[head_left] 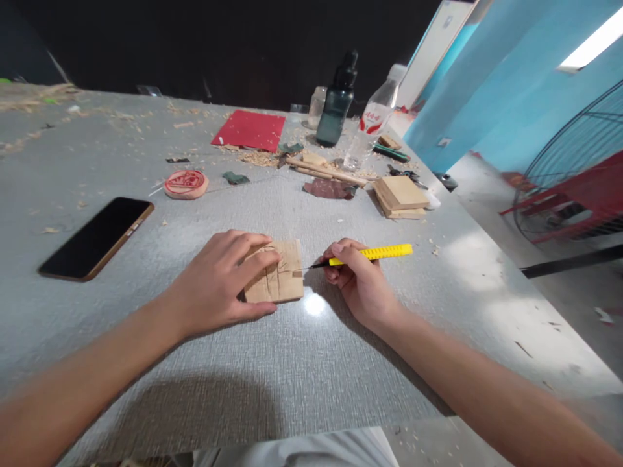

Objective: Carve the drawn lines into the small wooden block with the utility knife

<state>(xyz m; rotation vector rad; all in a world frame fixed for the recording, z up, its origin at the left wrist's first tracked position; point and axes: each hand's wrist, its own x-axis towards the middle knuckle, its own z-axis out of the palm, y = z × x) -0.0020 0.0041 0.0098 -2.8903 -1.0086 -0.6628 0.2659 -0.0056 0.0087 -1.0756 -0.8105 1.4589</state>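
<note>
- Wood block (pixel 278 283), a small pale square scored with carved lines, lies flat on the grey table (pixel 311 389) just before the person, between both hands.
- Left hand (pixel 221 285) presses down on it, fingers spread flat over its left half, apparently to stop it sliding.
- Right hand (pixel 357 279) pinches a yellow carving knife (pixel 370 254) like a pen, dark tip touching the block's right edge.
- Phone (pixel 97 237) lies well apart at far left.

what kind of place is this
Probably a woodcarving hobby bench or small workshop. The left hand pins a scored wooden block while the right hand works it with a yellow-handled knife; wood shavings and spare wood blanks lie beyond.
</note>
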